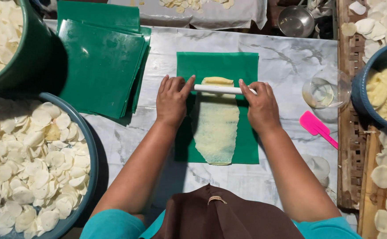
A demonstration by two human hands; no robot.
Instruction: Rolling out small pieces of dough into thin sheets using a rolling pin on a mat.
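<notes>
Both hands, left (172, 101) and right (259, 106), press palms-down on a thin white cylindrical rolling pin (220, 89), flattening pale yellow dough (215, 126) on a green plastic sheet (217, 66) mid-tabletop (286, 57); a pink spatula (317, 128) lies at three o'clock.

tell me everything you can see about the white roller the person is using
The white roller is a thin, smooth, plain rod, plastic by the look of it, lying level across the upper half of a green sheet. The left hand presses one end, the right hand the other, so only its middle shows. It rests on pale yellow dough: flattened thin on the near side, a thick lump on the far side.
</notes>
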